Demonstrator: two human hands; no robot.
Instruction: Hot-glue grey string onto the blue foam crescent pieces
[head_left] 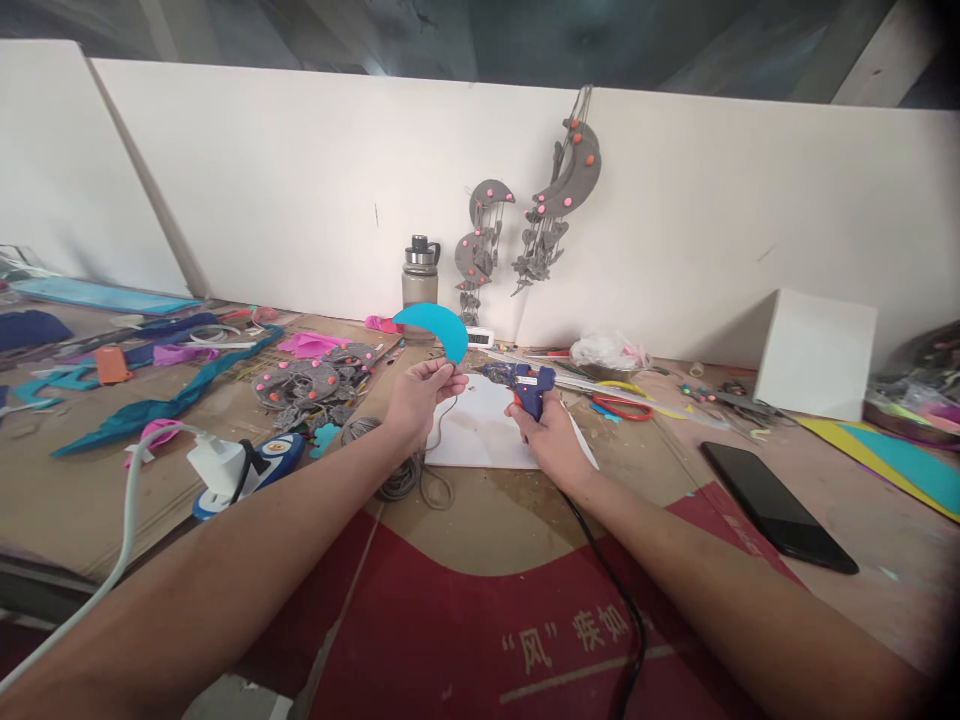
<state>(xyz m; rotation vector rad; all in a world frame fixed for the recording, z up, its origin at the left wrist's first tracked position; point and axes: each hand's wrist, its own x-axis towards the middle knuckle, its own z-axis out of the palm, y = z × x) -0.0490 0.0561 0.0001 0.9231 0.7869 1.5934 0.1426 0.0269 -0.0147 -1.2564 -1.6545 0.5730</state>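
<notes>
My left hand point(421, 395) pinches a blue crescent-shaped foam piece point(439, 326) by its lower end and holds it upright over a white sheet of paper point(484, 435). A thin grey cord hangs from under that hand. My right hand point(541, 428) grips a blue hot glue gun point(525, 385), its nozzle pointing left toward the crescent, a short gap between them. The gun's black cable point(611, 585) runs back along my right forearm.
Finished grey crescent mobiles point(559, 190) with pink dots hang on the white wall. More grey pieces point(311, 382), a cord coil point(401, 475), a power strip with white plug point(240, 465), a bottle point(420, 272), red scissors point(622, 407), a black phone point(776, 505) and a white box point(816, 352) crowd the table.
</notes>
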